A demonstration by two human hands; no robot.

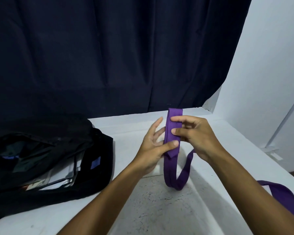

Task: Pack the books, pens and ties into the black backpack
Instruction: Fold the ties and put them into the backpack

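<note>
Head view: left hand (pixel 153 148) and right hand (pixel 193 134) both pinch the folded purple tie (pixel 172 133).

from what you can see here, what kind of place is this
Probably a makeshift recording corner in a plain room, not a real office: a white table against bare pale walls, and a dark curtain hung as a backdrop behind it.
</note>
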